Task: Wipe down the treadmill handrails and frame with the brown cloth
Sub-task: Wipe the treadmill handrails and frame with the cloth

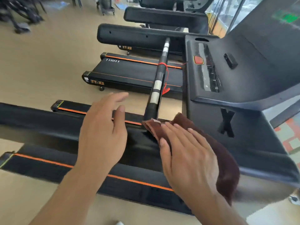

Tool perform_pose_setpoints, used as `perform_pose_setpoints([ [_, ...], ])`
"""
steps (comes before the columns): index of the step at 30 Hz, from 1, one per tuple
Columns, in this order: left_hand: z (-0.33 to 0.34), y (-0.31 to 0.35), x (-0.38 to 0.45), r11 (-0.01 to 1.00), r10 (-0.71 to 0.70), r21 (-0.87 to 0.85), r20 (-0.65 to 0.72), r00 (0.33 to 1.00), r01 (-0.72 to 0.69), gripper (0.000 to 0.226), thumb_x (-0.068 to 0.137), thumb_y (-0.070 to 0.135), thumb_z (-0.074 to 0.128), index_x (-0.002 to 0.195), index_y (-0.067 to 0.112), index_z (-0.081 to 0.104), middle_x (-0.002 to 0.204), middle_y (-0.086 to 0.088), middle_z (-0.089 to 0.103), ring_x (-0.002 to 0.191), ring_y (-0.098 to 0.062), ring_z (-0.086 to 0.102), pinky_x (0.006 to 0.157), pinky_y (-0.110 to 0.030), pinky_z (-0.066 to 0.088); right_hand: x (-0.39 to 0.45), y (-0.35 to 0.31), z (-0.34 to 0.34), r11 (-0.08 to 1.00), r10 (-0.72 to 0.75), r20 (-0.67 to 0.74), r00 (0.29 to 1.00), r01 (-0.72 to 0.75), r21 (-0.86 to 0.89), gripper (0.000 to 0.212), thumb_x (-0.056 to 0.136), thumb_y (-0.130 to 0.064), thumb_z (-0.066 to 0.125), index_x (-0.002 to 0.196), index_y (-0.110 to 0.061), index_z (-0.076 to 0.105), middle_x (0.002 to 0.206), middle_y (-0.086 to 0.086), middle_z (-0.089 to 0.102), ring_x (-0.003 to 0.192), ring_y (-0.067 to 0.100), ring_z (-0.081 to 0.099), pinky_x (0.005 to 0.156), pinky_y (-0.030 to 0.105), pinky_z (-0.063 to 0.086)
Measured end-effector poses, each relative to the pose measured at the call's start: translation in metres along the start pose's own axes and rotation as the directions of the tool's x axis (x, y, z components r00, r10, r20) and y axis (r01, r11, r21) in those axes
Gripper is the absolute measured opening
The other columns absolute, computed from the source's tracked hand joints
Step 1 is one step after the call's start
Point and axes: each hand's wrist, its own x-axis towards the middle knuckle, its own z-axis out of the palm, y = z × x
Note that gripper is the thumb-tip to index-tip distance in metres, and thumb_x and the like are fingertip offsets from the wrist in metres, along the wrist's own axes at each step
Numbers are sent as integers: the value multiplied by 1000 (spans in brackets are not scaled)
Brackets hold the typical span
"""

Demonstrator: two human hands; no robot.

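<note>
The brown cloth (225,161) lies under my right hand (186,153), whose straight fingers press it onto the near black handrail (40,122) where a crossbar with silver bands (158,82) meets it. My left hand (102,130) hovers flat over the same handrail, just left of the cloth, fingers relaxed and holding nothing. The treadmill console (227,75) with a red stop button (198,60) rises to the right. Part of the cloth hangs off behind my right wrist.
Black treadmill decks with orange stripes (133,75) lie below and beyond on the beige floor (40,62). More handrails (139,34) of other machines line up farther back. Dark exercise equipment (19,13) stands at the far left. A red cord (165,75) dangles from the crossbar.
</note>
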Motion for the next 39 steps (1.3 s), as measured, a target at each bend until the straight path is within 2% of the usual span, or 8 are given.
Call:
perform_pose_setpoints([
  [4,-28,-25,2,998,-59,-8,-111,992,59,32,103,20,43,127,25,64,121,16,64,114,-2,56,95,-3,34,12,-33,18,994,-103,26,994,103,-18,46,109,-34,35,134,-15,68,135,1,69,127,17,64,109,38,46],
  [9,-55,-59,17,997,-63,-48,-156,986,56,31,104,20,43,125,26,64,119,17,65,114,-5,58,98,-17,42,28,-84,40,984,-174,76,982,175,-12,49,110,-36,31,142,-14,62,141,3,65,132,18,60,112,40,45],
  [17,-113,-139,55,996,4,-85,-73,997,-10,32,103,29,39,122,30,65,116,20,64,115,1,57,97,-15,43,72,-200,92,989,-142,117,983,145,-18,49,109,-36,32,139,-15,64,137,2,68,126,19,64,109,39,46],
  [21,-132,-164,78,988,18,-149,-51,999,-26,27,105,31,42,117,36,66,103,23,65,97,14,55,82,-5,39,92,-241,107,994,-108,195,975,108,8,47,107,-39,35,138,-18,64,135,-1,68,124,18,64,107,38,47],
  [23,-131,-166,88,982,44,-183,-38,998,-50,24,105,36,43,111,42,65,88,29,61,83,17,53,73,-11,39,94,-240,105,995,-99,220,970,97,18,47,107,-41,36,138,-17,62,136,-2,68,124,18,63,107,37,46],
  [26,-122,-152,93,962,126,-248,23,992,-116,25,101,40,40,112,44,63,105,35,62,97,16,54,85,-3,37,91,-220,91,999,-48,243,969,50,-2,47,106,-46,37,136,-21,63,130,-6,70,118,15,64,102,34,46],
  [33,-81,-100,73,955,295,-113,257,920,-275,28,105,28,43,120,26,67,114,20,62,110,1,51,91,-17,33,61,-121,29,956,261,165,951,-230,-182,35,103,-49,36,93,-37,67,78,-17,65,74,11,61,66,30,37],
  [39,-82,-99,68,968,251,-60,286,925,-244,30,99,30,47,122,29,66,111,27,53,112,5,48,95,-25,38,51,-110,26,964,224,53,973,-213,-160,27,100,-41,45,86,-32,66,73,-17,61,67,9,55,67,24,31],
])
